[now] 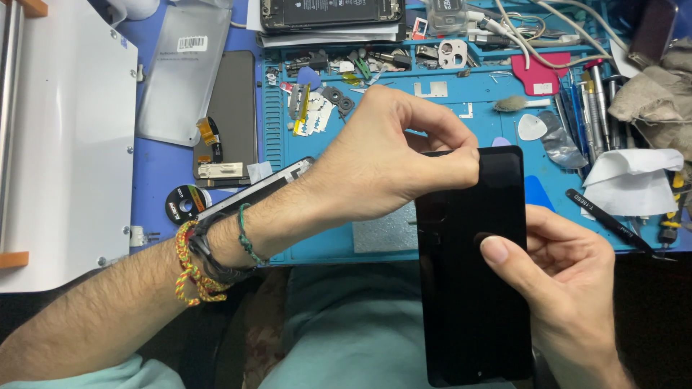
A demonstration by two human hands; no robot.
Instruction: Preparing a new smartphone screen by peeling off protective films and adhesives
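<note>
Cluttered blue repair mat lies under us, strewn with small parts. Our left hand pinches shut at the top edge of the black phone screen, on what may be a film, though we cannot tell. Our right hand clasps the panel's right side, thumb pressed on the glass. Held over our lap, it could slip if either hold loosens. Tweezers lie just beside it.

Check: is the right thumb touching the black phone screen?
Touching. The head view shows the right hand with its thumb pad pressed flat on the black phone screen, no gap visible.
</note>
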